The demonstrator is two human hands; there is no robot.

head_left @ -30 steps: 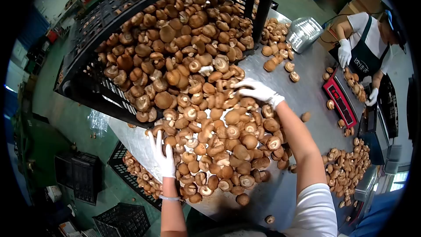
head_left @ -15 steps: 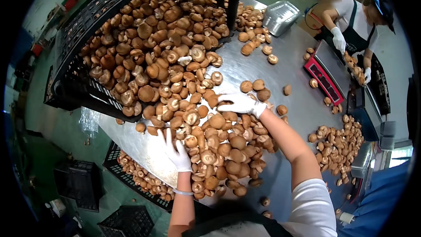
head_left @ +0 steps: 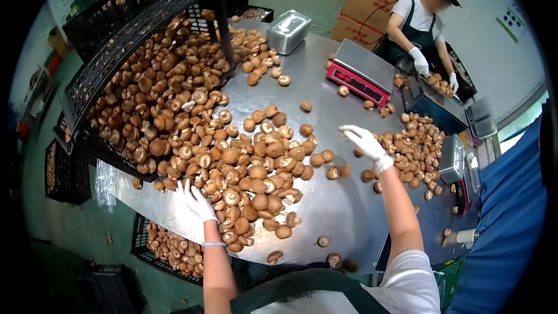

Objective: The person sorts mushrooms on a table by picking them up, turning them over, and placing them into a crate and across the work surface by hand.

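Observation:
My left hand (head_left: 196, 202) wears a white glove and lies open at the left edge of the loose pile of shiitake mushrooms (head_left: 256, 171), fingers stretched against the caps. The pile spreads over the metal table (head_left: 325, 215) from the mouth of a tipped black crate (head_left: 125, 26) full of mushrooms. Also in a white glove, my right hand (head_left: 367, 146) is over the table, open, with its fingers stretched to the left and nothing visible in them. Close by its right side is a second mushroom heap (head_left: 412, 148). A few single mushrooms lie just below its fingers.
A red-framed scale (head_left: 360, 76) and a stack of clear plastic trays (head_left: 289, 30) stand at the back. Across the table a co-worker (head_left: 415, 29) in white gloves handles mushrooms over another scale. Below the left edge sits a crate of mushrooms (head_left: 174, 250).
My right hand has left the mushroom pile and moved right, towards the other heap. My left hand stays at the pile's left edge. The camera view has shifted, showing more of the right side.

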